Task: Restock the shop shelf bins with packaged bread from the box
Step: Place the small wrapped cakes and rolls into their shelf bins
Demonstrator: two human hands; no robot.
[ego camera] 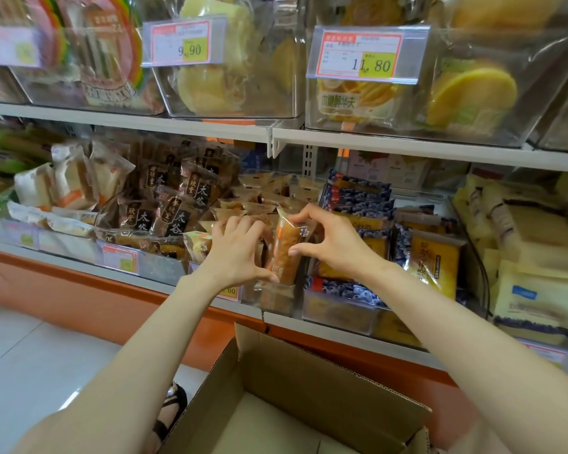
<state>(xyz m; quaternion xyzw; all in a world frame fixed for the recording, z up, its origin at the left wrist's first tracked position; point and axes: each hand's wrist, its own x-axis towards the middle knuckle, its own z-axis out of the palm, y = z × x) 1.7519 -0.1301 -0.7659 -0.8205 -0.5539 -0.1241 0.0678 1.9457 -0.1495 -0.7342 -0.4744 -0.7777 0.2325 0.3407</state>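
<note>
Packet [287, 253], one, between left hand [236, 253] and right hand [336, 242]; one box [309, 385] below.

The single head-worn camera looks forward and slightly down, close to the shelf bins [338, 309], over the open cardboard box [309, 371].

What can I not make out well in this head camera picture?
Head view:
- Cardboard box: the bottom edge cuts off its near part.
- Lower price tag: the left hand's wrist covers all but 60.
- Bread packet print: too small, partly under the right hand.
- Upper-left price tag: blurred.
</note>
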